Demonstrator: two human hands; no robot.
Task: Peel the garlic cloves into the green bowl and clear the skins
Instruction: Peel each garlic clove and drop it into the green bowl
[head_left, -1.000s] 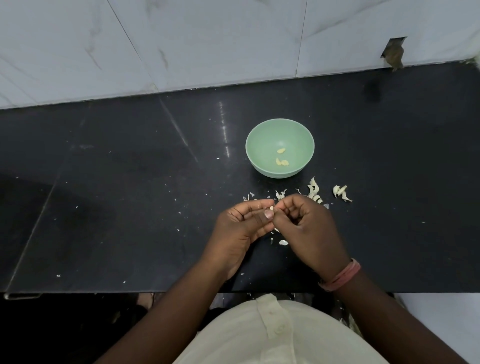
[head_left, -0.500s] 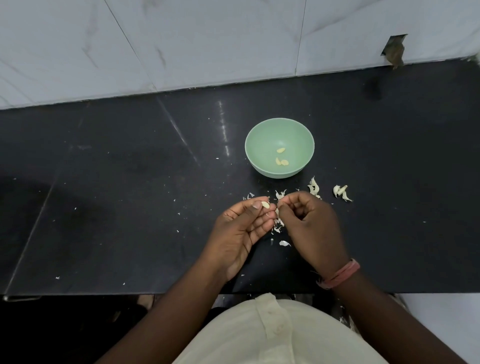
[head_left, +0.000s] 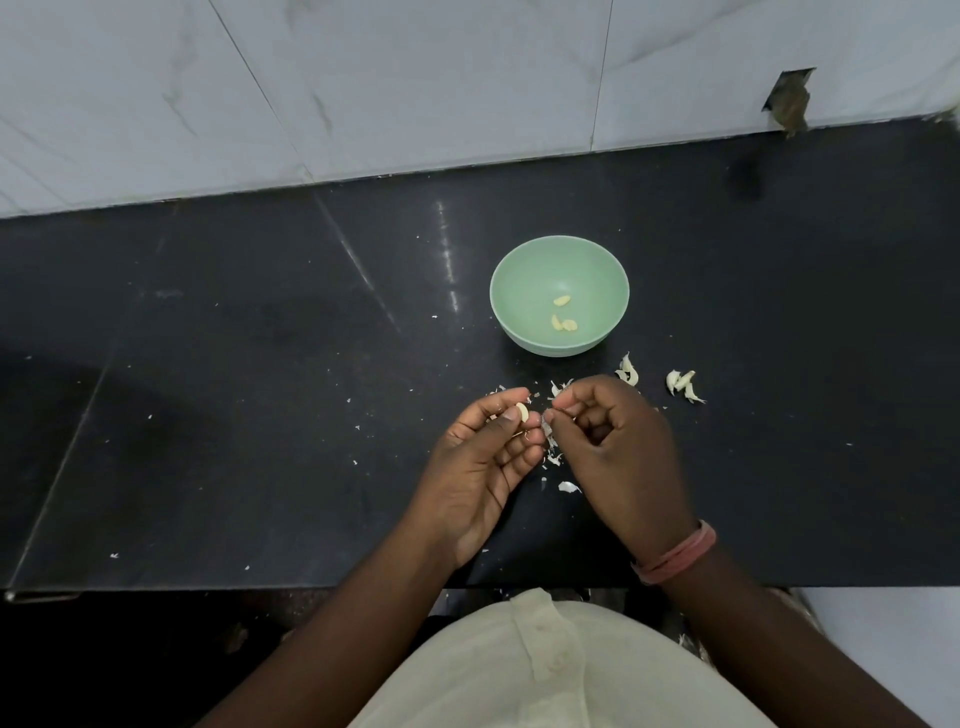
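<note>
- L hand: palm up, just above the black counter; thumb tip pins a peeled garlic clove against the index finger, other fingers loosely curled beneath it.
- R hand: back of hand toward the camera, fingers curled in; thumb & index tips pinch a thin scrap of skin that hangs down between the two hands. Scrap is small and blurred, so its exact shape is hard to tell.
- The two hands sit close together, fingertips nearly touching, clove & scrap just apart.
- Pink band round the R wrist.
- Green bowl: upright on the counter, just beyond the hands, not touched by either. Inside: three peeled cloves, one alone, two lying side by side nearer the person.
- Unpeeled-looking garlic pieces on the counter to the R of the R hand, near the bowl's base; another piece lies closer, just beside the R hand's knuckles.
- Loose skins scattered on the counter under & between the hands, with fine white flecks spread further out to the L.
- White tiled wall behind the counter; pale shirt at the bottom of the view.
</note>
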